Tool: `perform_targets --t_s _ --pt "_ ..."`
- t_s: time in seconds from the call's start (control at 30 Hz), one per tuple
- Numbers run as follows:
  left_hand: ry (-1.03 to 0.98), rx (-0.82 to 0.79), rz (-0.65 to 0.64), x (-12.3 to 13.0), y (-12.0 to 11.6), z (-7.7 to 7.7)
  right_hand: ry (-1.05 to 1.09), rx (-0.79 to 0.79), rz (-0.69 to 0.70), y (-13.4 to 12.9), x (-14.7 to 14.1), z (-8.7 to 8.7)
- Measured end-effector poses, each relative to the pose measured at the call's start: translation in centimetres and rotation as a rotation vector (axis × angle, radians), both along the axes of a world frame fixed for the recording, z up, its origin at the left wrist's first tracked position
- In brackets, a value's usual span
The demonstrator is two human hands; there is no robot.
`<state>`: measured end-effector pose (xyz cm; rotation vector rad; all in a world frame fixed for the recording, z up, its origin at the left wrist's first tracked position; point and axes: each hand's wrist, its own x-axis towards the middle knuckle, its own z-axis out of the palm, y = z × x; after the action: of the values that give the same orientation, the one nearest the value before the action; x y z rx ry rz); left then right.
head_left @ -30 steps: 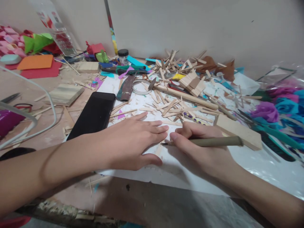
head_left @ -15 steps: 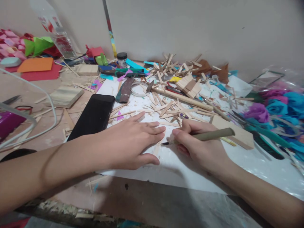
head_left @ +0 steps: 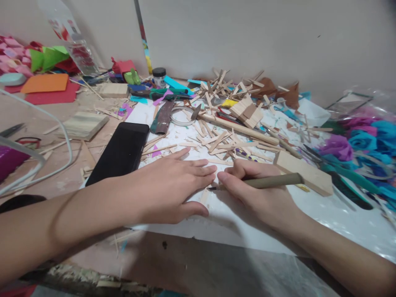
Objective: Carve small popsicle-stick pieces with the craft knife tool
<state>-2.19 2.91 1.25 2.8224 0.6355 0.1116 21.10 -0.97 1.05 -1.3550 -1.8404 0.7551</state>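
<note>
Olive-green and slim, the round-handled tool with a dark narrow tip is gripped pen-fashion in the right hand, as the head view shows. Its tip meets or nearly meets a thin, pale wooden strip lying on the glossy white sheet, in the gap between the left thumb and fingers. The left hand is open, palm down, fingers spread; whether its fingers pin the strip's far end cannot be told.

For clean work here, the strip wants firm, flat pressure from the left fingers close to the tip but out of its line; the thumb and fingertips look rather near if the point should slip. Light, short strokes would likely suit so thin a piece, which could split under force. The low slant of the handle should help control.

A black glass-faced phone lies beside the left forearm, and a pale rectangular wooden block sits just beyond the right hand.
</note>
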Motion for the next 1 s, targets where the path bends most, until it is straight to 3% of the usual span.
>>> perform_targets --t_s 0.77,1.0 --pt "0.03 0.0 0.015 0.09 -0.03 0.31 -0.062 0.006 0.03 -0.45 -0.09 0.08" --pt "0.032 0.016 0.017 0.18 -0.21 0.36 0.009 -0.048 -0.041 -0.08 0.43 -0.26"
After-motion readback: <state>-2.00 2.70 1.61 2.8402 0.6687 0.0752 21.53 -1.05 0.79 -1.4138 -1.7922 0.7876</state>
